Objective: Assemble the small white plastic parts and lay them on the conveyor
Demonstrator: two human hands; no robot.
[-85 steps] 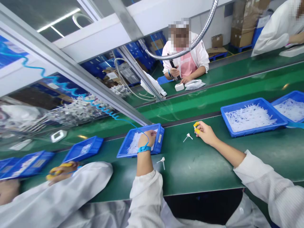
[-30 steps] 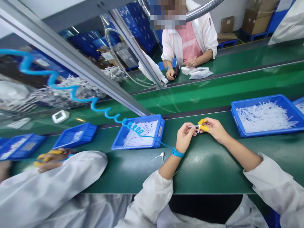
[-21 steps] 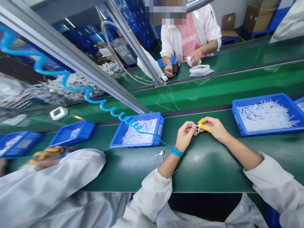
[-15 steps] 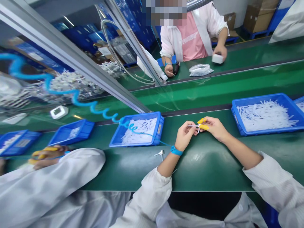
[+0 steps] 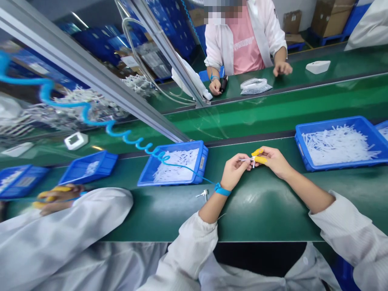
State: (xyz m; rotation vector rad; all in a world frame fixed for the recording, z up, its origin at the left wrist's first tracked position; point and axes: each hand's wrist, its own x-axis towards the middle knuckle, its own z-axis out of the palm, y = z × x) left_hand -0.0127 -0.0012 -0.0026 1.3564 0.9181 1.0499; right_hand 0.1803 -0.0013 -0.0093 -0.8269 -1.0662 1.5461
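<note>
My left hand [image 5: 235, 171] pinches one end of a small white plastic part [image 5: 253, 159] above the green work surface. A blue wrist strap [image 5: 222, 189] with a coiled cord circles my left wrist. My right hand [image 5: 274, 161], with yellow covers on the thumb and a finger, grips the part's other end. Both hands meet fingertip to fingertip, so much of the part is hidden and its exact kind is unclear. On the surface left of my left forearm lies another small white part [image 5: 203, 195], with a short arm sticking out.
Blue trays [image 5: 201, 159] of white strips stand behind my left hand, with another blue tray [image 5: 303, 155] at right. A co-worker's hand [image 5: 59, 198] works at far left. Across the line sits a person [image 5: 247, 44] near a bagged white item [image 5: 255, 86]. A blue coiled cord [image 5: 133, 139] crosses the left.
My hands keep hold of the white part, almost unmoved. Across the line, the person's hand has let go of a white housing, which now lies farther right. The view has shifted slightly.
</note>
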